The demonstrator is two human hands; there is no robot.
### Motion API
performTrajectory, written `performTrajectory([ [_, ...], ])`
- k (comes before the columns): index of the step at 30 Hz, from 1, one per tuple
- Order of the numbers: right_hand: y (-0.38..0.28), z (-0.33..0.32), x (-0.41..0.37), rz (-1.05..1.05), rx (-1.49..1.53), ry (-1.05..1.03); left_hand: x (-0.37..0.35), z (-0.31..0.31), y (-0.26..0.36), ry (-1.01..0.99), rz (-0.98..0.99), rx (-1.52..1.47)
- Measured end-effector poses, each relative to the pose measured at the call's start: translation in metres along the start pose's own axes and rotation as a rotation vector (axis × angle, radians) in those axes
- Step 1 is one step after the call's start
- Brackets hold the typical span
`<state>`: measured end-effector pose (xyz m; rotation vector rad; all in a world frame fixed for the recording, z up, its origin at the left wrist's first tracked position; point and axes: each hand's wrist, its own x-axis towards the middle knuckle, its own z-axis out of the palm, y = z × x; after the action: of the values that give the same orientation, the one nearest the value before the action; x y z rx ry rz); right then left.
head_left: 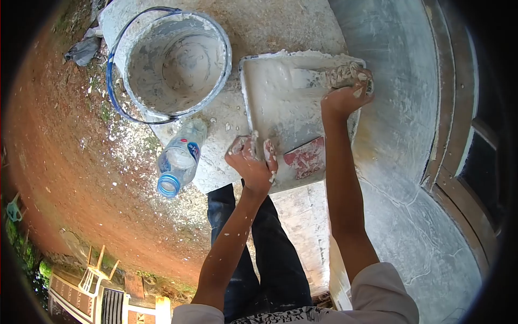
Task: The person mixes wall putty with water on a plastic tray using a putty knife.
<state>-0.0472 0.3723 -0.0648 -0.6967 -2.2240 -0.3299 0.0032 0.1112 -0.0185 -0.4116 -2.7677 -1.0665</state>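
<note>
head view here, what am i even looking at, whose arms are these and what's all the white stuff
This single picture comes from a camera worn on a person's head, looking down through a wide lens that bends the edges. No machine here: both bare arms are the wearer's own. The left hand grips the near edge of a flat tray smeared with white paste. The right hand is closed on a paste-caked lump at the tray's far corner; what it is underneath cannot be told. The tray rests on a concrete slab. Beside it are a bucket, white-coated inside with a blue handle, and a clear plastic bottle lying on its side.
</note>
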Motion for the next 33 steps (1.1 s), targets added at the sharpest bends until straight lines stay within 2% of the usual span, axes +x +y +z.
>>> performTrajectory([
  [1, -0.023, -0.02, 0.034, 0.604, 0.648, 0.068, -0.008, -0.008, 0.01, -0.161, 0.047, -0.06],
  [2, -0.04, -0.041, 0.058, 1.213, 1.306, 0.129, -0.021, -0.014, 0.022, -0.159, 0.051, -0.053],
  [3, -0.035, -0.057, 0.072, 1.365, 1.343, 0.148, -0.038, -0.015, 0.036, -0.344, 0.017, -0.005],
  [4, -0.019, -0.064, 0.067, 1.372, 1.353, 0.154, -0.05, -0.013, 0.044, -0.527, -0.018, 0.044],
  [6, 0.02, -0.074, 0.041, 1.272, 1.627, 0.034, -0.064, -0.002, 0.051, -0.555, -0.045, 0.066],
  [10, 0.018, -0.129, 0.018, 1.582, 1.313, -0.208, -0.064, 0.01, 0.058, -0.655, -0.09, 0.144],
  [12, 0.025, -0.153, -0.007, 1.553, 0.858, -0.449, -0.073, 0.022, 0.051, -0.494, 0.039, 0.256],
  [14, 0.049, -0.163, -0.054, 1.635, 0.955, -0.477, -0.057, 0.011, 0.056, -0.612, -0.081, 0.225],
  [16, 0.045, -0.182, -0.051, 1.685, 0.977, -0.584, -0.045, 0.001, 0.062, -0.625, -0.061, 0.287],
  [20, 0.048, -0.199, -0.059, 1.751, 1.075, -0.604, -0.052, -0.022, 0.074, -0.621, -0.152, 0.084],
  [22, 0.054, -0.208, -0.063, 1.663, 1.044, -0.643, -0.047, -0.053, 0.091, -0.664, -0.24, 0.014],
  [24, 0.059, -0.23, -0.038, 1.622, 0.947, -0.739, -0.046, -0.08, 0.1, -0.607, -0.239, -0.108],
  [26, 0.087, -0.244, -0.061, 1.298, 1.017, -0.829, -0.037, -0.124, 0.114, -0.557, -0.143, -0.141],
  [28, 0.086, -0.285, -0.033, 1.221, 0.863, -1.184, -0.034, -0.161, 0.113, -0.509, -0.053, -0.182],
  [30, 0.065, -0.335, 0.002, 1.172, 0.982, -1.492, -0.032, -0.19, 0.102, -0.519, 0.165, -0.495],
  [31, 0.055, -0.35, 0.012, 1.218, 1.072, -1.664, -0.028, -0.215, 0.1, -0.612, 0.24, -0.389],
  [32, 0.045, -0.364, 0.018, 1.259, 1.155, -1.839, -0.024, -0.234, 0.094, -0.597, 0.246, -0.391],
  [33, 0.035, -0.381, 0.023, 1.246, 1.286, -1.948, -0.021, -0.252, 0.086, -0.639, 0.355, -0.382],
])
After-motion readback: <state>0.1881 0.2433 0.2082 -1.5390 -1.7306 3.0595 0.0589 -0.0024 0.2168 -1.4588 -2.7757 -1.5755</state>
